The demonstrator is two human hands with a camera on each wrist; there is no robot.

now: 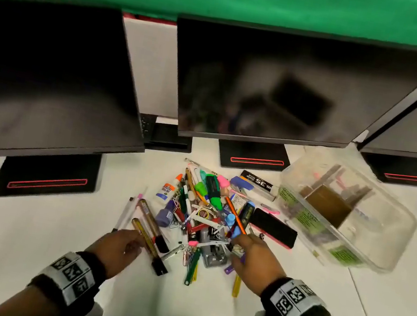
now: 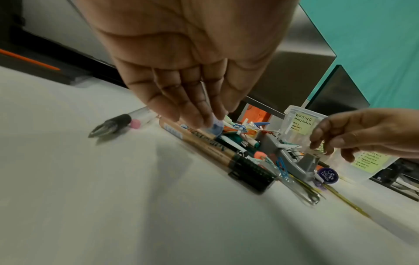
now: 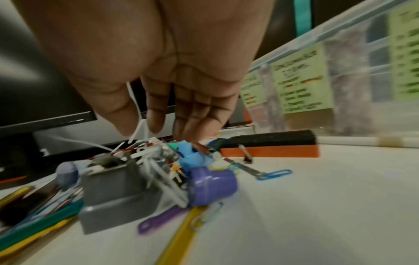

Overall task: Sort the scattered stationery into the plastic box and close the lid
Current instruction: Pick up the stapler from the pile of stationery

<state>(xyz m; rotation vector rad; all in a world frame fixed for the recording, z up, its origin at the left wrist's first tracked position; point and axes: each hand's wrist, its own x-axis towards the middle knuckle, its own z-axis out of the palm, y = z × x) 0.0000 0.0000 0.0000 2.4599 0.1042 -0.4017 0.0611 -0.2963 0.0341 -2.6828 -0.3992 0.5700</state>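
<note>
A heap of pens, markers, clips and other stationery (image 1: 206, 213) lies mid-table. The clear plastic box (image 1: 344, 218) with cardboard dividers and green labels stands open to its right. My left hand (image 1: 130, 244) hangs over two gold markers (image 2: 204, 145) at the heap's left edge, its straight fingers (image 2: 195, 114) reaching down to the upper one. My right hand (image 1: 238, 249) is over the heap's near side beside a grey stapler (image 3: 113, 193). Its thumb and forefinger pinch thin white plastic strips (image 3: 136, 111) that stick up from the heap.
Three dark monitors (image 1: 270, 85) on black stands close off the back of the table. A black whiteboard eraser (image 1: 273, 227) lies between the heap and the box. White pens (image 1: 125, 212) lie left of the gold markers. A glue bottle (image 1: 166, 191) is at the heap's left.
</note>
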